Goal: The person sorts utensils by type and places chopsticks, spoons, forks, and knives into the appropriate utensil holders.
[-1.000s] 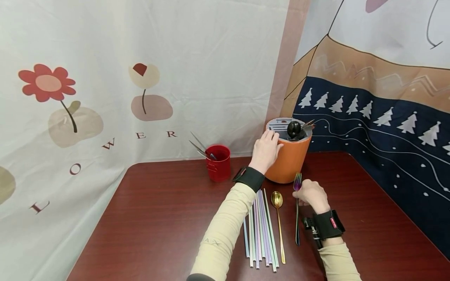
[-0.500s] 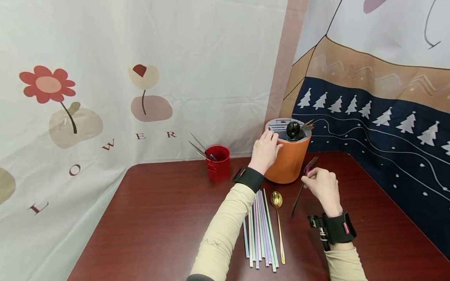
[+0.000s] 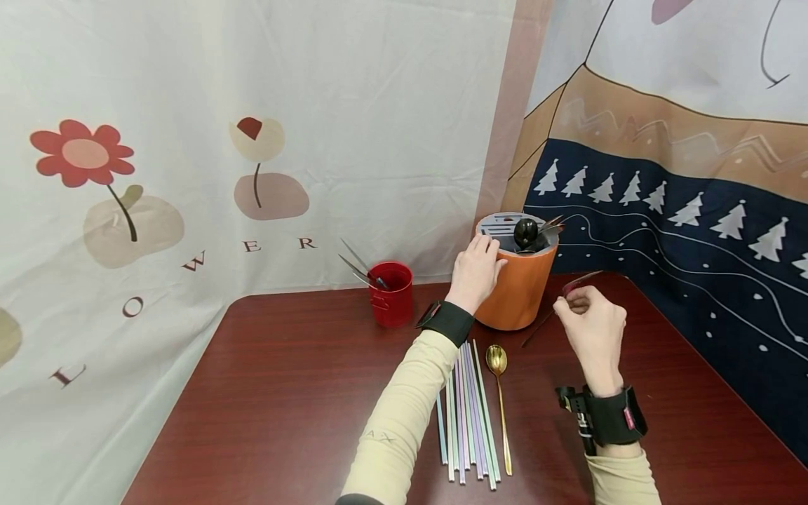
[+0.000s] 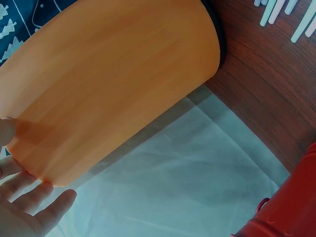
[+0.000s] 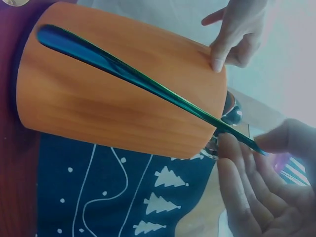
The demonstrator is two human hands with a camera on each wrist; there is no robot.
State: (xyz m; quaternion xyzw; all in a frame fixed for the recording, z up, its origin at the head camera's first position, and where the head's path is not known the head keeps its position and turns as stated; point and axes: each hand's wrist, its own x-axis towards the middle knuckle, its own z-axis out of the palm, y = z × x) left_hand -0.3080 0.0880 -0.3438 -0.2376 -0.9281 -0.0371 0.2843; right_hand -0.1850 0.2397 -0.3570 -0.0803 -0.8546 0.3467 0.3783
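At the orange utensil holder (image 3: 514, 287), my left hand (image 3: 476, 275) grips the near left of the rim, thumb on the wall and fingers at the top edge, as the left wrist view also shows. To the right of the holder, my right hand (image 3: 593, 326) pinches a shiny rainbow-coloured fork (image 5: 148, 84) near its neck between thumb and fingers. The fork is tilted, its tined end pointing up and right in the head view, its blue-green handle passing in front of the holder in the right wrist view. A black rounded utensil (image 3: 527, 233) and other cutlery stand in the holder.
A gold spoon (image 3: 497, 360) lies on the brown table (image 3: 284, 400), beside several pastel straw-like sticks (image 3: 470, 421). A red cup (image 3: 393, 301) with cutlery stands left of the holder. Printed cloths (image 3: 379, 126) hang behind the table.
My right hand has lifted the fork off the table, moved right, and turned it from nearly straight to slanting, tines swinging up and right. My left hand stays on the holder's rim.
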